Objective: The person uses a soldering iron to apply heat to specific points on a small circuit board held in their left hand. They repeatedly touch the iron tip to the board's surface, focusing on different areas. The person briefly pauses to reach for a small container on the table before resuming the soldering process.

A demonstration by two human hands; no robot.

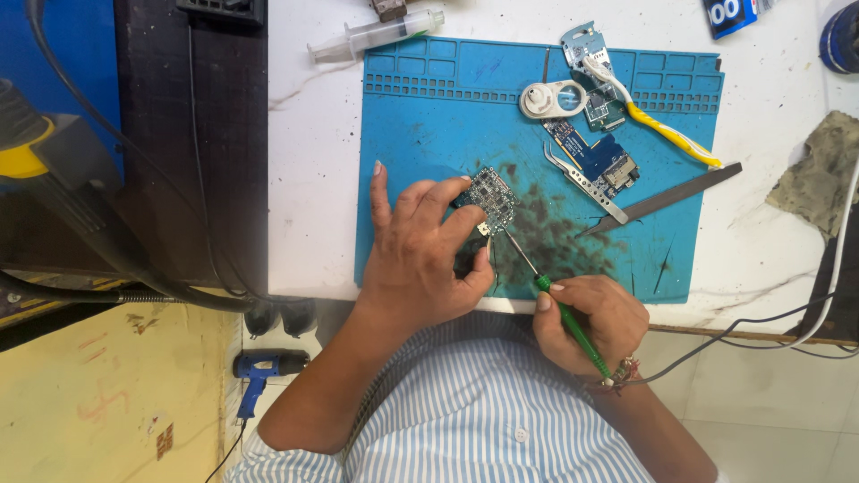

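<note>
So my left hand is down on the blue silicone work mat, fingers curled around a small circuit board. I'm pinching the board between fingertips and thumb, and it sits tilted up a bit off the mat, right about the middle of it, just above a dark scorched-looking patch. My pinky sticks out straight toward the top of the mat, not touching anything but the mat itself.

My right hand is closed around a green-handled screwdriver, held kind of like a pen, down at the near edge of the mat. The thin metal shaft runs up and to the left, and the tip meets the lower edge of the board, right next to my left fingertips.

Rest of the bench: further up the mat on the right there's a second blue circuit board with a pair of metal tweezers lying across it. A small white round magnifier sits just above that, and a white and yellow toothbrush lies diagonally beside it, over another bit of board. A flat dark file lies half on the mat's right side. Off the mat, a clear syringe rests on the white marble table near the top, and a grubby rag is over at the right edge. A blue hot glue gun is down on the floor to my left.
</note>
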